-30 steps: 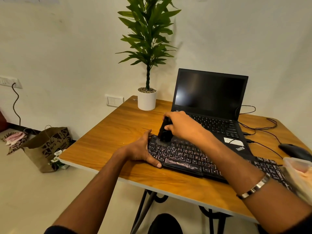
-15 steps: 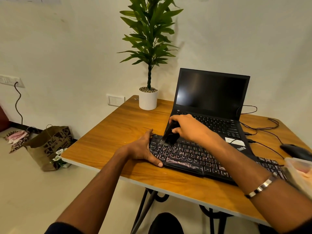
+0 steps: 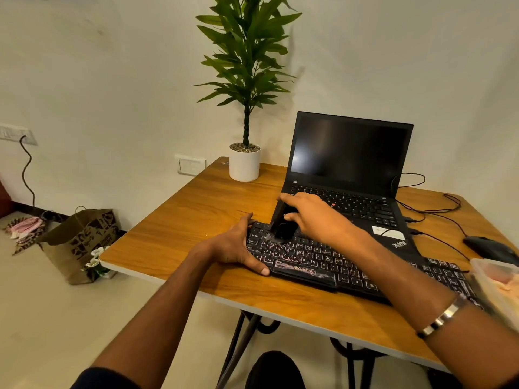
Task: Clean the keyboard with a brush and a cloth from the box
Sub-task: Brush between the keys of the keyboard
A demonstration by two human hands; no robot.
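A black keyboard (image 3: 317,262) with lit keys lies on the wooden table (image 3: 196,220) in front of the laptop. My right hand (image 3: 311,214) grips a black brush (image 3: 280,223), whose bristles touch the keyboard's upper left keys. My left hand (image 3: 238,245) holds the keyboard's left end, thumb along the front edge and fingers at the back corner. A clear plastic box (image 3: 497,287) with something pale inside sits at the right edge of the view. I see no cloth apart from that.
An open black laptop (image 3: 348,169) stands behind the keyboard. A potted plant (image 3: 245,161) is at the back left corner, and a black mouse (image 3: 488,247) with cables lies at the right. On the floor to the left stands a brown paper bag (image 3: 81,242).
My right hand has swept the brush back and forth over the upper left keys, and the view has shifted slightly. My left hand has stayed on the keyboard's left end.
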